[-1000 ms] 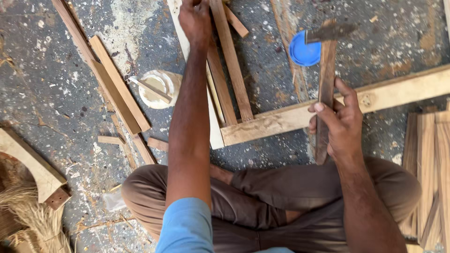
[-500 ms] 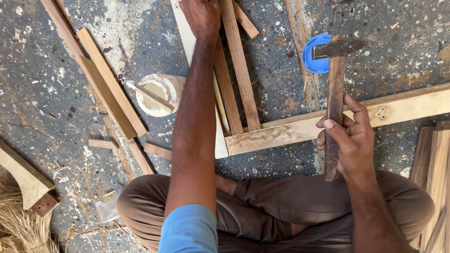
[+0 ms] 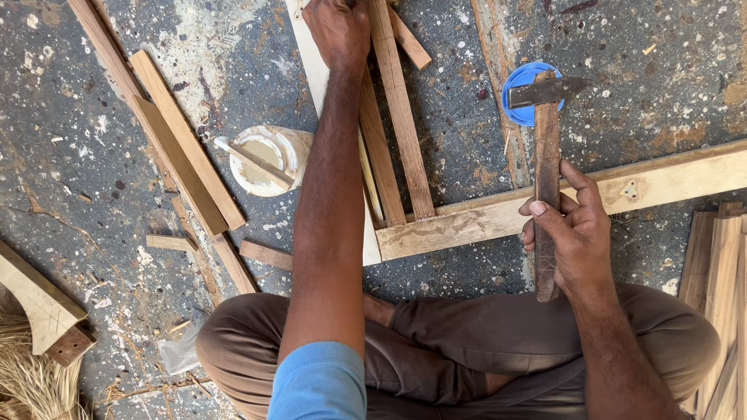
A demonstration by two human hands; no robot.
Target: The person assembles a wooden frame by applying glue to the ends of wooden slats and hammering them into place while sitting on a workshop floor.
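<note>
I am gripping the hammer in my right hand at three o'clock; my left hand is pressing wooden slats at twelve, fingers cut off, blue lid behind the hammerhead

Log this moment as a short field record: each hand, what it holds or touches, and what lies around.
Left hand: pressed on upright wooden slats, far end of frame
Right hand: gripping wooden handle of hammer, metal head pointing away
Long crosspiece: lies across, slats butt against it
Blue lid: beneath hammer head
White tub: left of forearm, stick across it
Loose planks: on speckled floor, left
</note>
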